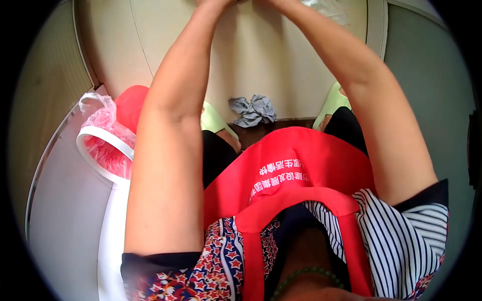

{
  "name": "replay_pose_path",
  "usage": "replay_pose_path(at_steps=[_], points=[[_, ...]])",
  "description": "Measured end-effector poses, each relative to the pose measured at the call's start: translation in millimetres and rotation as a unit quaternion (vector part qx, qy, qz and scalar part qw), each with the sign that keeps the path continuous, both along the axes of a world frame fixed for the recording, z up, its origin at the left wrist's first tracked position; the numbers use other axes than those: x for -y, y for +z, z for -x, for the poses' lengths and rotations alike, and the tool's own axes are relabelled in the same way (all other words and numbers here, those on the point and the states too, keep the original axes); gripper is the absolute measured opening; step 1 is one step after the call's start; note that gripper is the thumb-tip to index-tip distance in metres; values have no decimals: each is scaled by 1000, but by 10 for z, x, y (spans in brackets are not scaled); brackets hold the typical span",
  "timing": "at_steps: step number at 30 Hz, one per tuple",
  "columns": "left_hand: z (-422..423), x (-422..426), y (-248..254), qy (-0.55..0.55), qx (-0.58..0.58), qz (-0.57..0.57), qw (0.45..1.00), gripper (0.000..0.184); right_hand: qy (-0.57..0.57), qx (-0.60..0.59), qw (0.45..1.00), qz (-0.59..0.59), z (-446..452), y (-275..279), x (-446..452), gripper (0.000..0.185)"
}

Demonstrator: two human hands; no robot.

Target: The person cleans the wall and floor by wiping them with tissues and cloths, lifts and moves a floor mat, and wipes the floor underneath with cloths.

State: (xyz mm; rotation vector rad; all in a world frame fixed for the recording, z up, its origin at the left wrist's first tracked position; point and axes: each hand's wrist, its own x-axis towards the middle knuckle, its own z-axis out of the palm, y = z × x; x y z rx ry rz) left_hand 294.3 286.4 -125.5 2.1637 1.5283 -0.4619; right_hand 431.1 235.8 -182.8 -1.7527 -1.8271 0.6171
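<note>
Both my arms stretch forward, away from my body, and meet the top edge of the head view. My left forearm [188,65] runs out at the top centre, cut off around the wrist. My right forearm [326,37] leaves the view close beside it. The hands themselves lie beyond the edge, so their fingers and anything in them are hidden. Below and between the forearms, a crumpled grey cloth or paper [252,110] lies on the floor between my feet. Clear plastic [326,10] shows near the right forearm at the top.
On the left stands a white-rimmed bin [90,148] with a clear bag and red contents; a red rounded object [131,108] sits behind it. My light-green slippers [213,118] flank the grey piece. A pale panel [170,30] is ahead, and a grey-green panel [427,80] at right.
</note>
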Motion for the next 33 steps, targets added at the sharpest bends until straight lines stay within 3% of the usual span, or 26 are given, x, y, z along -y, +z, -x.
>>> replay_pose_path(at_steps=[2, 4, 6, 8, 12, 14, 15, 16, 17, 18, 19, 21, 24, 27, 33], points=[[150, 216, 134, -64, 26, 74, 995, 56, 19, 57, 996, 71, 65, 129, 460, 48], [497, 608, -165, -181, 128, -107, 969, 26, -31, 51, 998, -15, 301, 200, 1012, 55], [680, 945, -92, -184, 111, -24, 976, 37, -43, 43, 997, 55, 547, 156, 1492, 57], [915, 1194, -16, -210, 117, -13, 971, 38, -64, 48, 993, 87, 863, 301, 1801, 55], [1508, 1275, 215, -225, 46, 40, 972, 33, 2, -20, 991, 131, 1461, 311, 1832, 50], [1861, 1156, 229, -177, -28, 69, 981, 36, 52, -61, 987, 141, 1727, 318, 1606, 42], [1987, 1104, 305, -144, -80, 73, 984, 41, 93, -153, 976, 125, 1818, 248, 1442, 39], [1830, 1011, 588, -91, -208, 109, 968, 50, 135, -242, 954, 110, 1814, 195, 1304, 37], [1775, 1041, 711, -126, -260, 24, 957, 56, 100, -243, 954, 144, 1600, 503, 1051, 37], [1830, 1028, 617, -145, -208, -25, 967, 63, 66, -246, 950, 180, 1375, 847, 813, 38], [1748, 1033, 637, -148, -174, -29, 973, 66, -25, -198, 980, -1, 1260, 552, 779, 39], [1627, 1091, 506, -120, -142, -7, 983, 77, -114, -20, 986, -120, 531, 471, 636, 39], [1377, 1228, 150, 41, -128, 106, 985, 91, -207, 122, 969, 48, -521, 340, 868, 54], [1180, 1356, 19, 73, -167, 65, 981, 100, -120, 193, 949, 217, -859, 220, 1140, 58], [1288, 1374, -70, 68, -169, 64, 981, 101, -98, 198, 962, 162, -977, 69, 591, 56]])
